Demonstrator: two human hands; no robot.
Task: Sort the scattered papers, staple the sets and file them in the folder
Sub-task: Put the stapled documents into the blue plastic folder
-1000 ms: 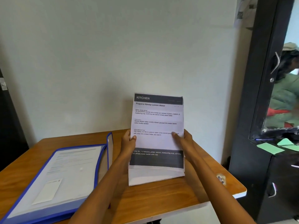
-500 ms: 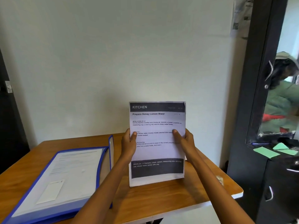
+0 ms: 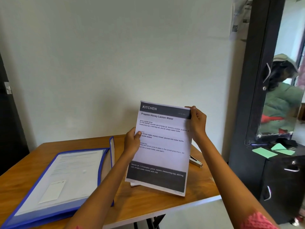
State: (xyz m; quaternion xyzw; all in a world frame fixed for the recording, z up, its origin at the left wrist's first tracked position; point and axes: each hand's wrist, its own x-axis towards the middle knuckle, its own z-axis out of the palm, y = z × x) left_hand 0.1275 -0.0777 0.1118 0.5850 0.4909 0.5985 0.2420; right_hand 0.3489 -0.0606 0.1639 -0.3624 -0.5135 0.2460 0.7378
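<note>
I hold a stack of printed papers point(image 3: 162, 156) upright over the wooden table point(image 3: 148, 205), its top sheet headed KITCHEN, tilted a little clockwise. My left hand point(image 3: 132, 142) grips the stack's left edge at mid-height, thumb on the front. My right hand point(image 3: 197, 122) pinches the top right corner. The stack's bottom edge stands on or just above the table; I cannot tell which. A blue folder point(image 3: 105, 164) lies open on the left of the table with printed sheets inside. A metal stapler point(image 3: 196, 161) lies on the table behind the stack, partly hidden by it.
A white wall rises right behind the table. To the right stands a dark cabinet point(image 3: 280, 182) with a mirror point(image 3: 283, 96) that reflects a person; green paper slips point(image 3: 265, 152) lie on its top. The table's front edge runs close under my forearms.
My right hand slid from the stack's right edge up to its top right corner. The stack tilted a little clockwise, and the stapler now shows behind it.
</note>
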